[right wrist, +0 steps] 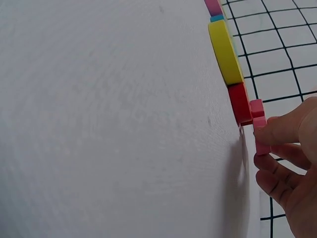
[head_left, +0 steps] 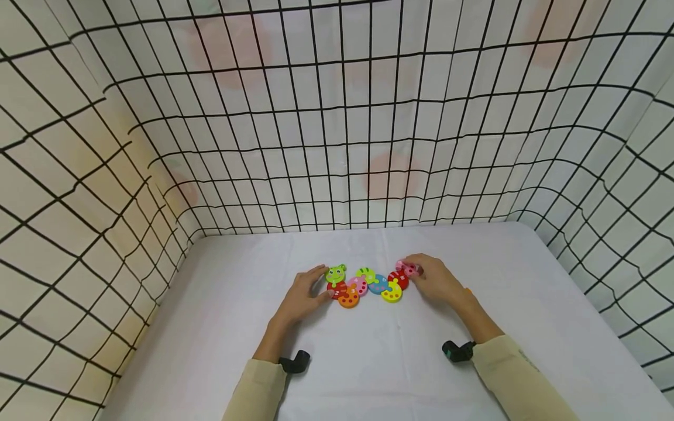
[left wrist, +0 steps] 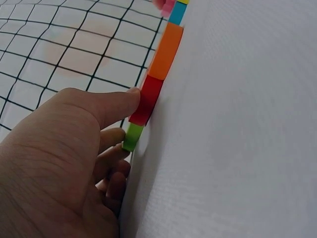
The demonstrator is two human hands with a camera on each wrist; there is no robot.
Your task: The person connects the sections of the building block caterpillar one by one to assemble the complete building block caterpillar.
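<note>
A row of colourful flat puzzle pieces zigzags across the white table like a caterpillar. Its left end is a green smiling head piece (head_left: 336,273), joined to a red piece (head_left: 337,290). My left hand (head_left: 304,297) holds this end, thumb against the red piece's edge and fingertips at the green head. Orange (head_left: 348,299), pink (head_left: 358,285), green, blue (head_left: 378,284) and yellow (head_left: 391,292) pieces follow. At the right end, my right hand (head_left: 436,279) pinches a pink piece (right wrist: 261,135) between thumb and fingers, right beside another red piece (right wrist: 239,103).
The white-covered table (head_left: 358,362) has black wire grid panels (head_left: 347,128) along its back and both sides, with white cloth behind them. A black wrist camera (head_left: 296,362) is strapped on the left wrist, another camera (head_left: 458,351) on the right.
</note>
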